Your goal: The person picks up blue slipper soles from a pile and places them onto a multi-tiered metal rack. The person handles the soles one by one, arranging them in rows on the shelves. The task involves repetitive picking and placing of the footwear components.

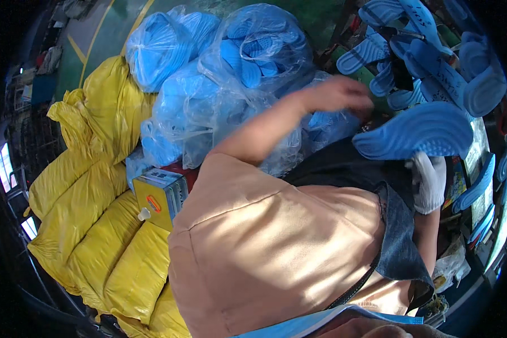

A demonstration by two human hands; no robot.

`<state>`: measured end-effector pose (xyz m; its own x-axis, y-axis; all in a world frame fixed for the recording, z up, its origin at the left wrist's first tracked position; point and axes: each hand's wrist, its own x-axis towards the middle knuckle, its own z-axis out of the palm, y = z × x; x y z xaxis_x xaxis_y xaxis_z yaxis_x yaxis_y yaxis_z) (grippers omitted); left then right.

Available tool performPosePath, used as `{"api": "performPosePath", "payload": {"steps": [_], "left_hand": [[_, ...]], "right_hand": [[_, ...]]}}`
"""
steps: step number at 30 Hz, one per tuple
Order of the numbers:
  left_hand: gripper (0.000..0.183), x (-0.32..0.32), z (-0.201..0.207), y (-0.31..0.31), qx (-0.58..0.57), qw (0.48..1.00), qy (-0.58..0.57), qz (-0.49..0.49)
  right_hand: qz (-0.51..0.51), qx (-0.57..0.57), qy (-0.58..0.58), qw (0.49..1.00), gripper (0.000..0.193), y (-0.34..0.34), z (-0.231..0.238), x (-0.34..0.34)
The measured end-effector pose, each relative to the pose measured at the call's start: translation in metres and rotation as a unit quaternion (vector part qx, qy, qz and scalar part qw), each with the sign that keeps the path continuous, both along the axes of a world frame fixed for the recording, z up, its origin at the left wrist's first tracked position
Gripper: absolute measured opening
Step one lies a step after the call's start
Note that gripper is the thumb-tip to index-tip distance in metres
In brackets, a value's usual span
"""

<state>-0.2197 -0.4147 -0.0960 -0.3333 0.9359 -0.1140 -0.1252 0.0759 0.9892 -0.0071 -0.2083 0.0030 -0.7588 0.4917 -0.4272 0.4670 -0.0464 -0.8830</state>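
Note:
A blue foam shoe sole (414, 135) with curved ridges and a nubbly part is held by my right hand (428, 183), which wears a white knit glove. Its fingers close on the sole's lower edge, partly hidden beneath it. My bare left hand (346, 96) is raised to the left of that sole, beside the plastic bags; its fingers are smeared by motion, so I cannot make out whether they hold anything. Several more blue soles (434, 67) hang or stand clustered at the upper right, some with handwriting on them.
Clear plastic bags (188, 107) stuffed with blue soles are heaped beyond my left arm. Full yellow sacks (107, 225) lie stacked on the left. A yellow and grey can (162, 197) stands between sacks and bags. Further blue soles (476, 183) line the right side.

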Motion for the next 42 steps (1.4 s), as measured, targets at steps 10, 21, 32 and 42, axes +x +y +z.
{"api": "performPosePath", "payload": {"steps": [10,21,32,42], "left_hand": [[0.039,-0.122,-0.208,-0.172,-0.554,0.667,0.493,0.064],[0.039,-0.151,-0.228,-0.185,-0.564,0.574,0.586,-0.092],[0.036,-0.159,-0.206,-0.202,-0.518,0.61,0.596,-0.069],[0.038,-0.141,-0.1,-0.215,-0.452,0.696,0.556,0.041]], "right_hand": [[-0.097,0.02,0.055,0.994,0.047,0.024,0.005,0.07],[-0.176,-0.062,0.075,0.98,0.058,0.051,0.003,0.106],[-0.158,-0.05,0.09,0.982,0.059,0.055,-0.001,0.111],[-0.142,-0.019,0.132,0.981,0.051,0.052,-0.005,0.12]]}}
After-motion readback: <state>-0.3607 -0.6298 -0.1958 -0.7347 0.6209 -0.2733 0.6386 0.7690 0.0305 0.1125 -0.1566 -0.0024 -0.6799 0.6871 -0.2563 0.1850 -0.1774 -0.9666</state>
